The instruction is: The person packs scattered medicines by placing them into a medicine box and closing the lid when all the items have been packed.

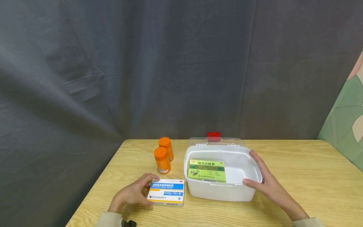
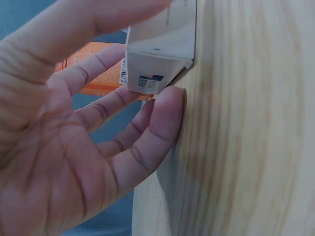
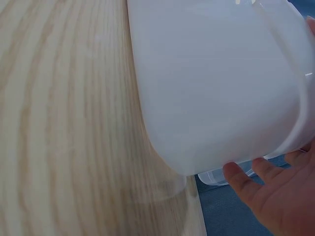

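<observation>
Dark grey cloth [image 1: 184, 69] is hanging in soft creases behind a desk [image 1: 297, 164] whose pale wood grain is running in wavy streaks. Standing on it is a smooth white plastic tub [image 1: 218, 193] with rounded corners; its clear lid [image 1: 229, 142], bearing a glossy red latch [image 1: 214, 135], is showing behind the tub. A thin green cardboard carton [image 1: 208, 171] is resting inside the tub, toward its left end. Just left of the tub, a sharp-edged white-and-blue carton [image 1: 168, 190] is lying with its printed face up. Behind that carton, also left of the tub, a nearer orange bottle [image 1: 162, 162] and a farther orange bottle [image 1: 169, 150] are standing, both cylindrical and round-capped.

At the white-and-blue carton's far end from the tub, the left hand [image 1: 133, 191] is curving its grip, parted about as wide as the carton, with thumb and fingers at opposite edges; how firmly it is pressing cannot be told. The right hand [image 1: 267, 178] is holding the tub's right end in a widely spread grip, thumb on the front rim.

The nearer bottle is partly covering the farther one. In the left wrist view the thumb is blurring and running out of frame; in the right wrist view the frame is cutting off both hand and tub.
</observation>
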`<state>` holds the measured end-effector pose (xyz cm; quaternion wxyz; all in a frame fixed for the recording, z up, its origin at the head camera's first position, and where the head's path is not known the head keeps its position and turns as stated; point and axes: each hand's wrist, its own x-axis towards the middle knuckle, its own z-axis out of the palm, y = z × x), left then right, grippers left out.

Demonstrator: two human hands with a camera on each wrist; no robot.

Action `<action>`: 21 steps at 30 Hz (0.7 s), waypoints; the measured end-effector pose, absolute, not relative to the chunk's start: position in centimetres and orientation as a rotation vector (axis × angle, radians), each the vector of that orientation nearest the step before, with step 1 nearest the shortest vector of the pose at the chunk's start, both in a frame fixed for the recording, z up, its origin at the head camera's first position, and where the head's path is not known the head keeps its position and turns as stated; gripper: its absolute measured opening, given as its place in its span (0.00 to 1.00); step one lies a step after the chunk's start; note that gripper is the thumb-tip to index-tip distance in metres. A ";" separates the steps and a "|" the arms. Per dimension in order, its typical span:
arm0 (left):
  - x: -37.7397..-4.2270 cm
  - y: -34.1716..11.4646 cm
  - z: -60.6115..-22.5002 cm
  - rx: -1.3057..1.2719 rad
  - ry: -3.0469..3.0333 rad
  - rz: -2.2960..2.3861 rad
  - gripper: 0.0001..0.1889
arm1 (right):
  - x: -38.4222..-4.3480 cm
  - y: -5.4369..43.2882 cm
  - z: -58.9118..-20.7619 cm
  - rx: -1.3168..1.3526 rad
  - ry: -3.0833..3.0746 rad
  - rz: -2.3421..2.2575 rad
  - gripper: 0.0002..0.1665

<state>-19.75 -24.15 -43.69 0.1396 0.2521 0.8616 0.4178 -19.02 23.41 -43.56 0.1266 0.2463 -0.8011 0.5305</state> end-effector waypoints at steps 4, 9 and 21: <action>-19.8 -24.1 -43.8 0.743 2.524 1.180 0.40 | -19.0 23.4 -43.6 0.720 -2.324 1.552 0.57; -19.8 -24.1 -43.8 0.761 2.536 1.178 0.38 | -19.0 23.4 -43.6 0.719 -2.323 1.555 0.57; -19.9 -24.4 -43.9 0.741 2.394 1.386 0.33 | -19.0 23.4 -43.6 0.718 -2.325 1.533 0.57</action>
